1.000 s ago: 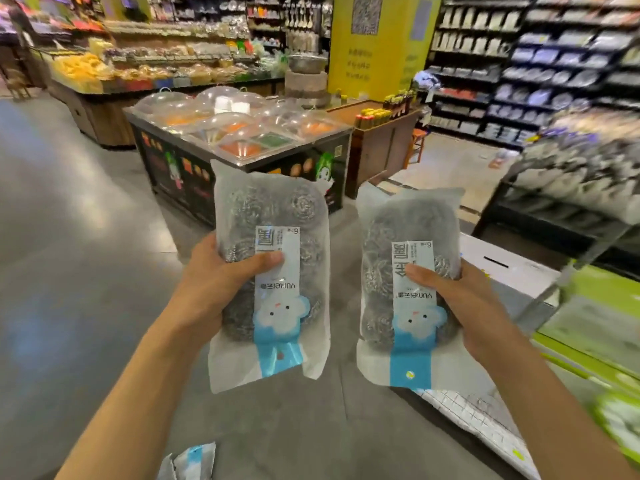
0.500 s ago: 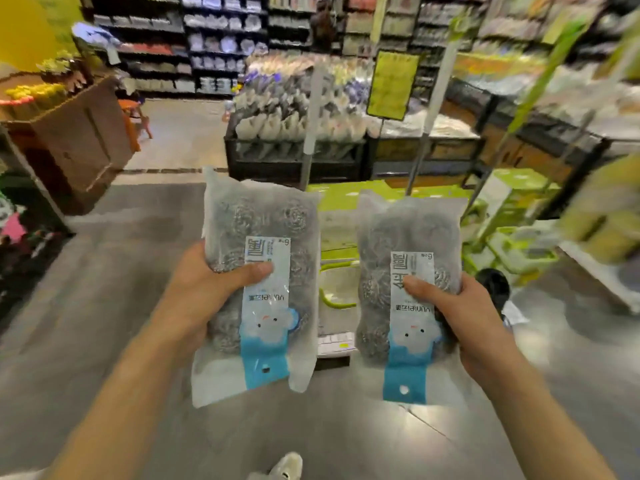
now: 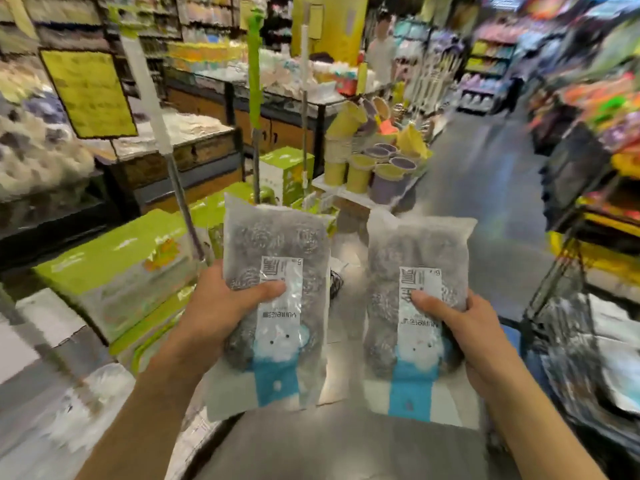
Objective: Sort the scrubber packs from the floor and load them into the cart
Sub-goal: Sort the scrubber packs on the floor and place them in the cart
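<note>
One scrubber pack [image 3: 277, 306] is being pinched in the left hand [image 3: 211, 317], thumb pressed over its label; a second pack [image 3: 415, 317] is being clamped likewise in the right hand [image 3: 474, 337]. Both are being held upright, side by side, apart. The wire cart [image 3: 568, 306] is judged nearer the right hand.

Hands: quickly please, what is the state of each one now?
Left hand: closed, holding left pack.
Right hand: closed, holding right pack.
</note>
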`<state>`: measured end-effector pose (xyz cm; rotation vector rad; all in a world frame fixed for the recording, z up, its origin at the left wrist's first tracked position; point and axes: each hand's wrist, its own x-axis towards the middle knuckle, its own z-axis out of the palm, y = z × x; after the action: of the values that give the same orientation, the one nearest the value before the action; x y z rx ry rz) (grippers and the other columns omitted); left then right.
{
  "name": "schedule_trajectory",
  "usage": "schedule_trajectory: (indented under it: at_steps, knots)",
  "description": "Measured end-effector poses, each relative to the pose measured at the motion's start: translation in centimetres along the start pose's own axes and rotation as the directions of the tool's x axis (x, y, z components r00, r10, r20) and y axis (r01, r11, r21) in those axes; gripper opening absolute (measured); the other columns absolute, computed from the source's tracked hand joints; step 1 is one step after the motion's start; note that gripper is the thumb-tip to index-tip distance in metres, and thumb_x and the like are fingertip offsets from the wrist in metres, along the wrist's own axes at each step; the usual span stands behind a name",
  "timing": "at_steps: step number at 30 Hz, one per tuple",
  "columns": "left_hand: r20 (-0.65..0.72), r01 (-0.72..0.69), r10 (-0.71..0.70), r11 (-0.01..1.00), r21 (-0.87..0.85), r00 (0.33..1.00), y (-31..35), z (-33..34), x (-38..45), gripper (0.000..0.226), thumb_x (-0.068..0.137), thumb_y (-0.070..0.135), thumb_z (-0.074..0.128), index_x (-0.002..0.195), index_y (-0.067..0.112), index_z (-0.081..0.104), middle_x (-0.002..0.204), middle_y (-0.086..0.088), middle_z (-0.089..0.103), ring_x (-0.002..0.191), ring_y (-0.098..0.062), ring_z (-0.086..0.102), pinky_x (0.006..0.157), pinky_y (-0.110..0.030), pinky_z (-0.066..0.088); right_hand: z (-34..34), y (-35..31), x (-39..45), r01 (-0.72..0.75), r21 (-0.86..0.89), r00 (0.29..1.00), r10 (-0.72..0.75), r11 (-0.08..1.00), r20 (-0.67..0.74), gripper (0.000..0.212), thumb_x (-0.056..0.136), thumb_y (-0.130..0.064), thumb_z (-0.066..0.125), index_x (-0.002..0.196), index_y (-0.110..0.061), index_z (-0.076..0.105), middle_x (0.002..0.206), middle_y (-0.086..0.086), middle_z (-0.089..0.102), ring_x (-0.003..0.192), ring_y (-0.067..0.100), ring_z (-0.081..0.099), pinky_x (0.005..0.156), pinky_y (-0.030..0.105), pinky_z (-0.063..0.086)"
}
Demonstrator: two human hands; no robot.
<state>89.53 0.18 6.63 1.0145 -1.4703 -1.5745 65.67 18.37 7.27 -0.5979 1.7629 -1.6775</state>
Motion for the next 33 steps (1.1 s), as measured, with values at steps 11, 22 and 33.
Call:
schedule_trajectory:
  at_steps: [11,22,33]
  knots:
    - [0.497,0.027,-0.057,0.997,0.068,0.866,-0.8,22.5,12.1,0.031,0.073,0.002,0.084,0.098,0.015,0.074,0.084,0.003,0.08,0.076,-0.016,0.078,0.063,-0.03,0.063,-14.3,0.8,4.5,0.038,0.101,0.871,0.016,0.994,-0.492,0.025,0.08,-0.014,0.08,0.105,-0.014,0.073,0.091,0.007,0.08,0.076,0.022,0.078,0.057,0.031,0.06]
    - [0.708,0.077,-0.142,0.989,0.123,0.692,-2.5,45.8,19.0,0.042,0.071,0.006,0.084,0.11,0.011,0.071,0.1,-0.008,0.08,0.09,-0.026,0.078,0.077,-0.041,0.061,-29.9,2.4,13.1,0.053,0.228,0.708,0.124,0.972,-0.695,0.033,0.079,-0.014,0.081,0.11,-0.017,0.07,0.096,0.006,0.08,0.083,0.024,0.078,0.07,0.04,0.064]
    - [0.823,0.12,-0.275,0.961,0.249,0.497,-5.6,65.4,24.3,0.045,0.064,0.006,0.084,0.107,0.006,0.072,0.097,-0.012,0.08,0.084,-0.027,0.078,0.07,-0.039,0.064,-41.4,3.6,19.2,0.051,0.308,0.515,0.24,0.95,-0.823,0.034,0.081,-0.017,0.081,0.113,-0.018,0.069,0.096,0.003,0.081,0.083,0.023,0.079,0.064,0.035,0.063]
